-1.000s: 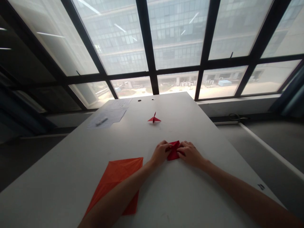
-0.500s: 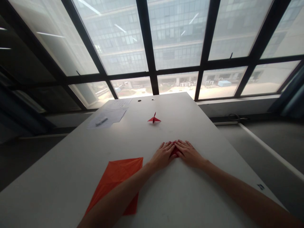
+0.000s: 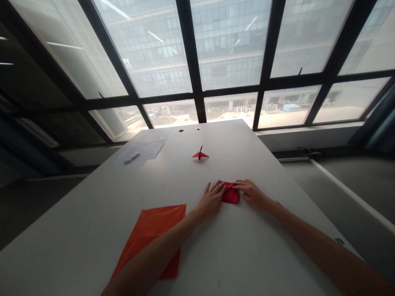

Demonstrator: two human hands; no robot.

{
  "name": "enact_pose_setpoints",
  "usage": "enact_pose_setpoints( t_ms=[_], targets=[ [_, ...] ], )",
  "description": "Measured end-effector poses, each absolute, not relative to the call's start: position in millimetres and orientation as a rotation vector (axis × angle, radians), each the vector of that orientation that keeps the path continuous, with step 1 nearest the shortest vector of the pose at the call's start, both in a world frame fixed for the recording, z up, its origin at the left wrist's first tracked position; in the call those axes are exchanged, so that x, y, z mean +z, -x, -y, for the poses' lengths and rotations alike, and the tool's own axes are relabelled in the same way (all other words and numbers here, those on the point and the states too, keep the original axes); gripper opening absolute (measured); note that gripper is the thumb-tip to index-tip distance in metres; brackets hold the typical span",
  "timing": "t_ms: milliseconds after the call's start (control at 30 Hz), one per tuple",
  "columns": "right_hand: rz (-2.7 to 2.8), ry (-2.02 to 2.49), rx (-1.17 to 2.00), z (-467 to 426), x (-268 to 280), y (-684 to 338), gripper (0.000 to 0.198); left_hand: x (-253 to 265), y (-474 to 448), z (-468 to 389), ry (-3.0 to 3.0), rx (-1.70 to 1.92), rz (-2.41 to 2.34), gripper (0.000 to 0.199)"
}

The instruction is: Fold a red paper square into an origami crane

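A small folded piece of red paper lies flat on the white table, partly covered by my hands. My left hand rests on its left side with fingers stretched out and a little spread. At its upper right edge, the fingertips of my right hand touch the paper, the fingers extended and the thumb apart. A dark crease runs across the top of the paper between the hands. Farther back stands a red origami crane. Under my left forearm is an orange-red sheet of paper, partly hidden.
Printed sheets lie at the back left of the white table, with a pale marker-like stick on them. Two holes show near the far edge. Large windows with dark frames stand beyond the table.
My right hand has shifted right, from lying over the middle of the red paper to its edge, uncovering more of it. My left hand stays nearly in place.
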State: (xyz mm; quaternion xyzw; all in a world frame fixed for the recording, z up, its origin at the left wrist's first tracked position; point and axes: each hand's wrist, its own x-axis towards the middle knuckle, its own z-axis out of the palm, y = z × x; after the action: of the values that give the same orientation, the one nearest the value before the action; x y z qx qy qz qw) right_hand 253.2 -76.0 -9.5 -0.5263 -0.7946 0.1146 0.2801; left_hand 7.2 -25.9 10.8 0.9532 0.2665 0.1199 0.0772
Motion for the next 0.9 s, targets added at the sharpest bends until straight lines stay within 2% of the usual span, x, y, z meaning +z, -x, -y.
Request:
enact_pose_setpoints(
  t_ms=[100, 200, 267, 400, 567, 633, 700, 800, 900],
  targets=[
    [2.126, 1.360, 0.244, 77.1, -4.8, -252.3, 0.039, 12.8, -8.0, 23.7, -2.746, 0.390, -0.790, 0.066],
    [2.107, 1.357, 0.204, 77.5, -1.0, -249.9, 0.020, 16.3, -9.5, 22.8, -2.633, 0.424, -0.825, 0.053],
    [2.106, 1.348, 0.198, 77.6, 0.3, -249.2, 0.015, 18.3, -9.9, 23.3, -2.599, 0.435, -0.820, 0.046],
    [2.106, 1.314, 0.216, 78.0, -0.1, -248.7, 0.018, 16.8, -8.8, 22.6, -2.608, 0.421, -0.769, 0.068],
    [2.066, 1.305, 0.239, 77.3, -2.5, -248.3, 0.038, 7.3, -8.1, 16.8, -2.600, 0.446, -0.789, 0.095],
    [2.072, 1.312, 0.236, 77.3, -2.1, -248.2, 0.035, 7.5, -8.2, 16.4, -2.576, 0.500, -0.805, 0.099],
    [2.077, 1.328, 0.221, 77.6, -1.2, -247.7, 0.030, 11.0, -8.5, 17.8, -2.560, 0.584, -0.824, 0.081],
    [2.078, 1.364, 0.199, 78.0, -1.4, -245.8, 0.027, 17.1, -9.3, 20.9, -2.538, 0.755, -0.905, 0.037],
    [2.073, 1.407, 0.186, 76.8, -4.3, -243.8, 0.032, 16.7, -10.9, 21.0, -2.519, 0.809, -1.006, 0.029]
  ],
)
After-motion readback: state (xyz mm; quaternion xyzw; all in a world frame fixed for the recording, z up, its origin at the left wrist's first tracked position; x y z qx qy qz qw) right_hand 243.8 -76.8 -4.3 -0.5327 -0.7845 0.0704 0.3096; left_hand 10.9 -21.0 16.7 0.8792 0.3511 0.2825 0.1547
